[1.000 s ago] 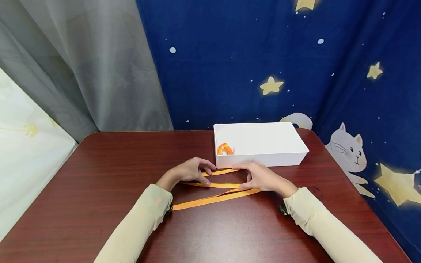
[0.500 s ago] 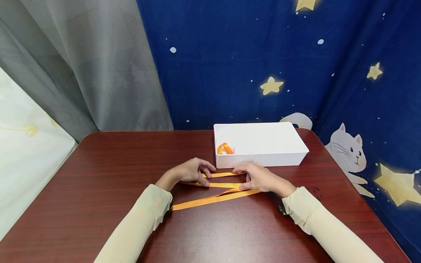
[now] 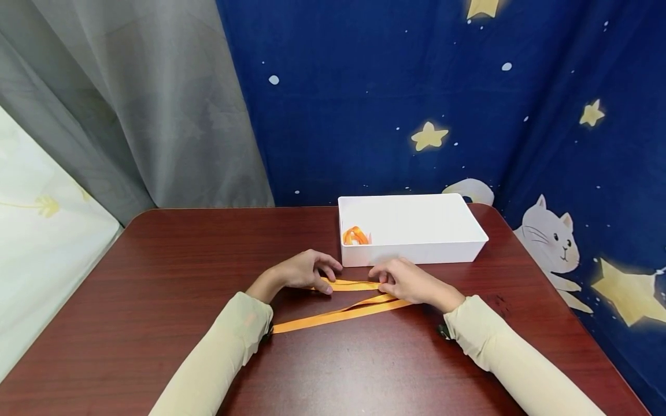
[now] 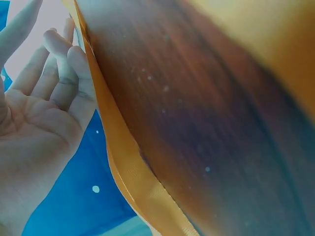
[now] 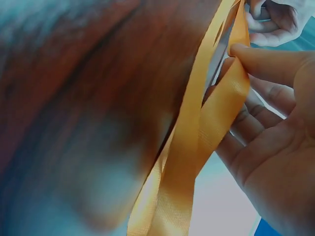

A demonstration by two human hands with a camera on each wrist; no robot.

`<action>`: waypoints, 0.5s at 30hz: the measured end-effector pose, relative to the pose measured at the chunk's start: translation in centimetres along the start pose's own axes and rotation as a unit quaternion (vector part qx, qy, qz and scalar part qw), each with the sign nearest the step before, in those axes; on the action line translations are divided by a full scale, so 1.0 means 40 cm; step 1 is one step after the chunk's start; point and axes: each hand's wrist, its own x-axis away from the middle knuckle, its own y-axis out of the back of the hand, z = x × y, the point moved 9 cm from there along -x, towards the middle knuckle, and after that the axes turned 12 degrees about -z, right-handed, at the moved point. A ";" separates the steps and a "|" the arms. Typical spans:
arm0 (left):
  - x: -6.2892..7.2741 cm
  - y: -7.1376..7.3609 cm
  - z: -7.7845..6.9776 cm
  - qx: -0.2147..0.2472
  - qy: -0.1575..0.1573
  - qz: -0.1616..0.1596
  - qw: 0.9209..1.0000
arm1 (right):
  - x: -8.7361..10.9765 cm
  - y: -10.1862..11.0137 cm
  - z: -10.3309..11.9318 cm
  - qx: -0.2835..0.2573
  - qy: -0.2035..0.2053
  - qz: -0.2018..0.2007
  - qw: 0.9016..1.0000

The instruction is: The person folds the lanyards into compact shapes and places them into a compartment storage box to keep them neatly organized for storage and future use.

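An orange ribbon (image 3: 343,315) lies folded in several strands across the dark table, running between the two hands. My right hand (image 3: 413,283) pinches a strand between thumb and index finger. In the right wrist view, the thumb (image 5: 273,61) sits on the ribbon (image 5: 224,108), with the other fingers behind it. My left hand (image 3: 302,270) is at the left of the far strands, its thumb and index finger spread apart and loosely bent. The ribbon (image 4: 120,152) passes beside the left fingers (image 4: 47,73) in the left wrist view; exact finger contact is unclear.
Just beyond the hands stands a white open box (image 3: 413,254), with a coiled orange ribbon (image 3: 356,235) in its near left corner. The brown tabletop (image 3: 198,248) reaches back to a blue star-patterned curtain (image 3: 364,104) and a grey one (image 3: 156,115).
The right thumb and index finger have come together on the ribbon. The far strand has been drawn nearer to the strand in front of it. The left hand has stayed almost still.
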 end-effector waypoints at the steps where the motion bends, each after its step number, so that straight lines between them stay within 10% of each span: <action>1: -0.001 -0.001 0.000 0.001 0.000 0.001 1.000 | -0.001 0.001 0.002 0.001 0.005 -0.004 1.000; 15: -0.003 -0.009 0.001 -0.056 -0.023 0.007 0.998 | -0.017 0.027 0.048 -0.057 0.012 -0.037 0.998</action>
